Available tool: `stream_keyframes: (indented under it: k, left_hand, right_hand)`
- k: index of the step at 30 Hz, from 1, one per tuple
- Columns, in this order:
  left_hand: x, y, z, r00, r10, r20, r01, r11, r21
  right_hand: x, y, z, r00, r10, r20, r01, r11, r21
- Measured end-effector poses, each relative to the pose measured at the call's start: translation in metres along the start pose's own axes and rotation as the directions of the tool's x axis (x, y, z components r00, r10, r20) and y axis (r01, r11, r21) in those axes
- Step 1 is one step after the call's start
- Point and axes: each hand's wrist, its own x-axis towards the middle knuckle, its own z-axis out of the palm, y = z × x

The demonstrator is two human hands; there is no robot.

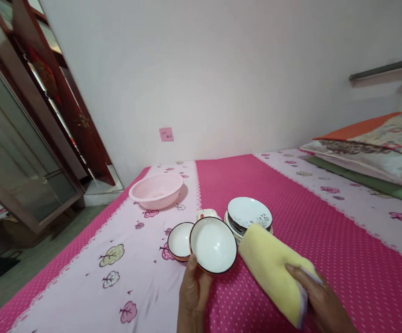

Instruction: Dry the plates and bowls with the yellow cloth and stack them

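Note:
My left hand [193, 292] grips the near rim of a white bowl with a dark edge [213, 244], tilted so its inside faces me. My right hand [320, 300] is closed on a yellow cloth [272, 268] that lies draped beside the bowl. A smaller white bowl [179, 240] sits just left of the held one. Behind them stands a stack of patterned white plates [249, 215], and a small cup [207, 214] peeks out behind the held bowl.
A pink plastic basin [156, 190] sits further back on the left. All rest on a bed with a pink dotted sheet [325, 231]. Folded bedding [370, 148] lies at the right. A wall is behind, and a glass door [20, 162] stands at the left.

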Motion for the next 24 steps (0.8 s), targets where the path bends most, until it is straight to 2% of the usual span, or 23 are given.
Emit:
stream_keyframes:
  k: [2,4,5,6,8,10,12,13,15,17,19,20,21,22,24]
  left_hand:
    - [0.001,0.002,0.001,0.999,0.008,0.042,-0.008,1.0,-0.01]
    - [0.001,0.003,0.002,0.998,0.033,0.057,-0.032,0.999,-0.023]
    - [0.002,0.004,0.002,0.997,0.048,0.056,-0.046,0.998,-0.033]
    - [0.002,0.005,0.002,0.996,0.066,0.052,-0.064,0.997,-0.045]
    - [0.002,0.006,0.001,0.993,0.101,0.052,-0.097,0.993,-0.071]
    - [0.003,0.008,0.001,0.991,0.106,0.083,-0.098,0.991,-0.093]
    - [0.003,0.01,0.002,0.987,0.095,0.129,-0.081,0.99,-0.114]
    - [0.004,0.01,0.002,0.985,0.088,0.149,-0.07,0.99,-0.122]
    - [0.004,0.01,0.004,0.983,0.079,0.165,-0.059,0.991,-0.123]
    - [0.005,0.008,0.005,0.988,0.061,0.14,-0.047,0.993,-0.104]
    - [0.004,0.005,0.004,0.995,0.046,0.094,-0.038,0.996,-0.082]
    - [0.004,0.003,0.003,0.996,0.042,0.074,-0.036,0.997,-0.075]
    - [0.003,0.002,0.001,0.997,0.039,0.062,-0.035,0.997,-0.069]
    - [0.003,0.001,0.0,0.998,0.034,0.06,-0.03,0.998,-0.063]
    - [0.002,0.0,-0.003,0.997,0.022,0.077,-0.018,0.998,-0.057]
  right_hand:
    - [0.001,0.005,-0.006,0.974,-0.208,0.094,0.221,0.961,-0.166]
    - [0.0,0.019,-0.012,0.884,-0.334,0.328,0.447,0.81,-0.38]
    - [0.0,0.029,-0.015,0.814,-0.338,0.473,0.558,0.681,-0.474]
    - [0.0,0.039,-0.019,0.771,-0.295,0.564,0.611,0.59,-0.527]
    - [0.001,0.059,-0.025,0.726,-0.204,0.657,0.649,0.519,-0.556]
    - [0.005,0.068,-0.027,0.758,-0.243,0.606,0.633,0.497,-0.593]
    - [0.009,0.067,-0.022,0.804,-0.376,0.46,0.594,0.484,-0.643]
    - [0.011,0.065,-0.015,0.804,-0.455,0.384,0.583,0.468,-0.665]
    - [0.011,0.063,0.003,0.738,-0.605,0.299,0.603,0.392,-0.695]
    - [0.007,0.069,0.024,0.65,-0.689,0.322,0.644,0.274,-0.714]
    - [0.001,0.084,0.044,0.631,-0.686,0.361,0.641,0.199,-0.742]
    - [-0.002,0.092,0.052,0.645,-0.661,0.384,0.633,0.18,-0.753]
    - [-0.004,0.101,0.058,0.68,-0.619,0.393,0.613,0.186,-0.768]
    - [-0.005,0.108,0.063,0.721,-0.575,0.386,0.593,0.225,-0.773]
    - [-0.004,0.116,0.067,0.803,-0.491,0.339,0.543,0.365,-0.756]
